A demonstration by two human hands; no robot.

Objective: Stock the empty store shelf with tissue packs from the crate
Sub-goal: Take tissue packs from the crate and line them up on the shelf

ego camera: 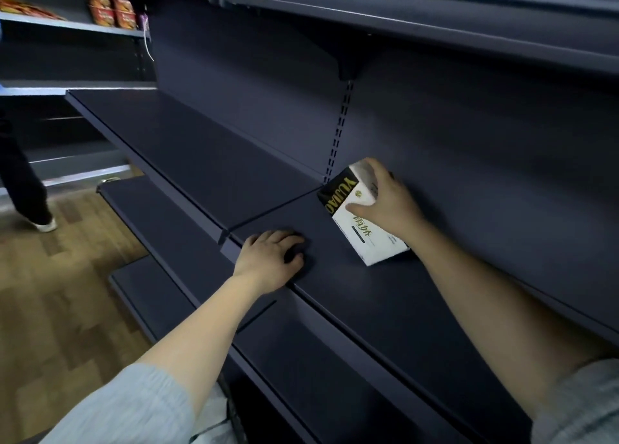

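Note:
A white tissue pack with a black band and gold lettering lies on the dark shelf, near the back panel. My right hand grips the pack from the right, thumb on its top face and fingers over its far end. My left hand rests on the shelf near its front edge, fingers loosely curled and holding nothing. The crate is out of view.
More dark shelves run to the left, with lower tiers stepping out below. Red snack packs stand on an upper left shelf. Another person's leg and shoe are on the wooden floor at left.

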